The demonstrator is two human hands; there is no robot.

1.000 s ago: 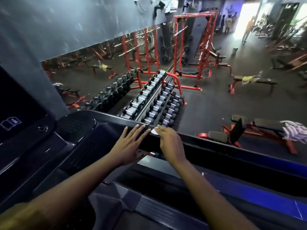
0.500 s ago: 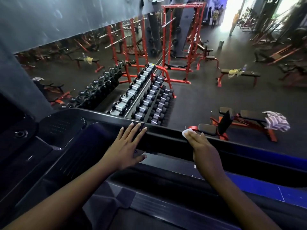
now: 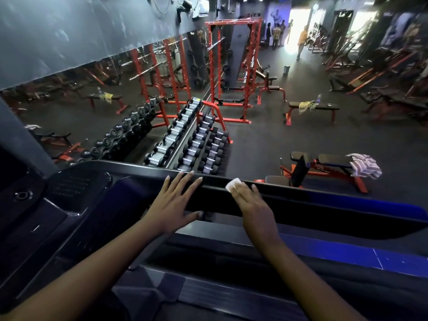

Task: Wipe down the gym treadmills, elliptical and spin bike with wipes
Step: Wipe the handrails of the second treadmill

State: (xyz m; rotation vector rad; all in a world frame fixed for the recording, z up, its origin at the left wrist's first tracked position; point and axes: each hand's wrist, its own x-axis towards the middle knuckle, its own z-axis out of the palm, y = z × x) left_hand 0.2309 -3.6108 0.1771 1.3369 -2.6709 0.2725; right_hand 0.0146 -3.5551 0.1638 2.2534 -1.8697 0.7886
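I stand on a dark treadmill whose black front rail [image 3: 324, 198] crosses the view. My left hand [image 3: 172, 205] rests flat on that rail with its fingers straight and spread. Just to its right, my right hand [image 3: 256, 206] holds a small white wipe [image 3: 233, 183] under its fingers and presses it on the top edge of the rail. Only a corner of the wipe shows beyond the fingertips. The treadmill console [image 3: 69, 188] with a speaker grille is at the left.
Below and beyond the rail lies the gym floor: a dumbbell rack [image 3: 196, 144], red squat racks [image 3: 231, 72], a flat bench [image 3: 312, 107] and an adjustable bench [image 3: 324, 165] with a striped cloth [image 3: 364, 165]. People stand by the bright far doorway [image 3: 301, 40]. A mirror wall is at the left.
My right hand slid the wipe rightward along the rail, then back left toward my left hand. My left hand stayed flat on the rail.
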